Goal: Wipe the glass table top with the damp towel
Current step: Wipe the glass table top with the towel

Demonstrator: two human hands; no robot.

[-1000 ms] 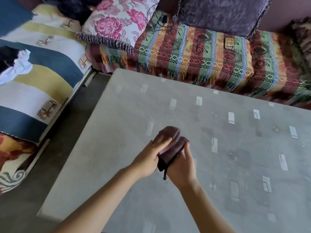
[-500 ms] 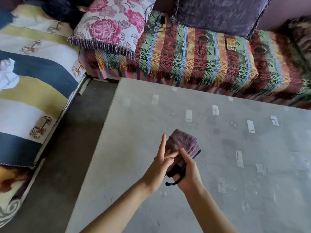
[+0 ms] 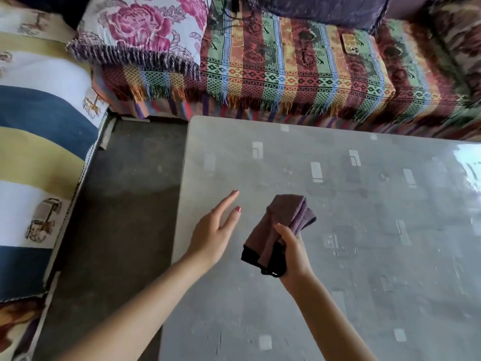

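The left hand (image 3: pixel 213 234) has been lifted off the towel (image 3: pixel 279 225), its grip released; the towel is grasped by the right hand (image 3: pixel 292 250) alone above the worktop (image 3: pixel 364 282); wiping is judged about to begin.

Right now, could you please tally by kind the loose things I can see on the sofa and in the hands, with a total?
Cushions: 2, a floral cushion and a dark purple cushion
Phones: 1, a phone on the striped throw
Towels: 1, a purple towel gripped by the right hand; the left hand holds nothing
Total: 4
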